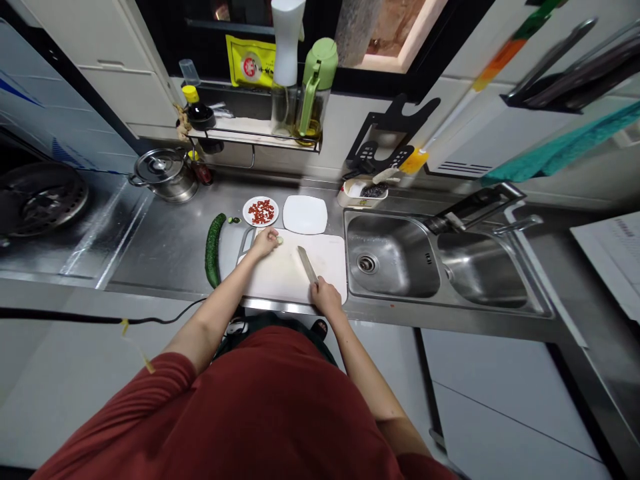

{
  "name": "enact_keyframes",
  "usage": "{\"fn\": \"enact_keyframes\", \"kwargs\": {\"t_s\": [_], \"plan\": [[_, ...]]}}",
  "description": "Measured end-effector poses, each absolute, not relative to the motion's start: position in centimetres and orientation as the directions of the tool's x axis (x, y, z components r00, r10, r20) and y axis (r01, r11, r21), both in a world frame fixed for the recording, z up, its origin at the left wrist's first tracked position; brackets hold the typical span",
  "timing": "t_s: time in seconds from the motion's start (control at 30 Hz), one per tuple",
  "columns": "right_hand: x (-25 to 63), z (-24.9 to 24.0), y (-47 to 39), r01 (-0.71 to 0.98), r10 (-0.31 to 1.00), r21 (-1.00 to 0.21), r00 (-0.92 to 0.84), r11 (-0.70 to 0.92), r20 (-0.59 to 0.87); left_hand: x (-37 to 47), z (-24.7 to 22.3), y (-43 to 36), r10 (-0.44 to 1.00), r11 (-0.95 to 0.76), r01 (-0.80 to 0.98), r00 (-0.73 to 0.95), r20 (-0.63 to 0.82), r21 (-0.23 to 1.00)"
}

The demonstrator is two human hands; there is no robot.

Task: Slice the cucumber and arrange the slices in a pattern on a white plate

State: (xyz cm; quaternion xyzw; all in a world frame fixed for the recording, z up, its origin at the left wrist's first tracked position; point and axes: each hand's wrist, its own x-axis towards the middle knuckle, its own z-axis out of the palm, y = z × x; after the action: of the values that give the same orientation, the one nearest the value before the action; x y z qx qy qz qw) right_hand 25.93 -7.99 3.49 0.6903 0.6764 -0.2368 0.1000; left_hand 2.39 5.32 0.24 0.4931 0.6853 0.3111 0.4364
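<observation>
Red shirt cloth (280,407) fills the near foreground; beyond it the right hand (327,295) is wrapped around the handle of a knife (307,264), its blade over the right half of the cutting board (275,277); the knife is probably stiff and fairly weighty, best held by that handle; the left hand (265,241) curls at a small pale piece (279,241) over the board's far left (whether it pinches it, I cannot tell); that piece looks light, perhaps slippery, best steadied by its sides.
</observation>
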Motion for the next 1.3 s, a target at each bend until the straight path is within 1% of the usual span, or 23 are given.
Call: {"fn": "enact_keyframes", "kwargs": {"t_s": [0.07,0.13,0.23,0.33,0.43,0.5,0.57,0.67,0.73,0.97,1.13,1.3], "plan": [[26.0,3.3,-8.0,0.981,0.889,-0.186,-0.031,-0.062,-0.457,2.4,0.0,4.8,0.93,0.368,0.257,-0.085,-0.358,0.894],[26.0,3.2,-8.0,0.981,0.89,-0.185,-0.03,-0.061,-0.456,2.3,-0.2,4.3,0.921,0.389,0.165,-0.051,-0.386,0.906],[25.9,3.2,-8.1,0.982,0.888,-0.18,-0.029,-0.061,-0.46,2.2,-0.3,3.5,0.921,0.387,0.134,-0.025,-0.388,0.912],[25.9,3.4,-8.1,0.983,0.884,-0.173,-0.028,-0.06,-0.467,2.3,-0.5,2.8,0.932,0.357,0.209,-0.009,-0.363,0.91],[25.8,3.7,-8.2,0.985,0.881,-0.168,-0.038,-0.048,-0.472,2.4,-0.5,2.1,0.944,0.308,0.379,-0.004,-0.331,0.873],[25.6,3.9,-8.2,0.986,0.879,-0.164,-0.047,-0.035,-0.475,2.6,-0.4,1.7,0.955,0.253,0.543,-0.005,-0.298,0.801],[25.4,4.0,-8.1,0.987,0.876,-0.159,-0.058,-0.021,-0.479,2.8,-0.3,1.4,0.964,0.19,0.695,0.0,-0.265,0.693],[25.3,4.3,-7.9,0.987,0.876,-0.159,-0.075,-0.002,-0.476,3.1,-0.1,1.2,0.972,0.134,0.813,0.004,-0.236,0.567],[25.3,4.4,-7.8,0.986,0.877,-0.167,-0.081,0.001,-0.473,3.2,-0.2,1.0,0.976,0.123,0.831,-0.002,-0.217,0.543],[25.2,5.0,-8.2,0.984,0.884,-0.176,-0.11,0.032,-0.454,2.9,-0.9,0.4,0.994,0.076,0.806,-0.015,-0.109,0.587],[24.4,5.5,-8.6,0.98,0.875,-0.161,-0.178,0.117,-0.449,2.7,-1.8,0.6,0.993,0.12,0.778,-0.082,-0.089,0.616],[23.6,5.7,-8.3,0.975,0.858,-0.136,-0.219,0.176,-0.464,2.8,-2.4,0.9,0.991,0.135,0.759,-0.113,-0.076,0.637]]}}
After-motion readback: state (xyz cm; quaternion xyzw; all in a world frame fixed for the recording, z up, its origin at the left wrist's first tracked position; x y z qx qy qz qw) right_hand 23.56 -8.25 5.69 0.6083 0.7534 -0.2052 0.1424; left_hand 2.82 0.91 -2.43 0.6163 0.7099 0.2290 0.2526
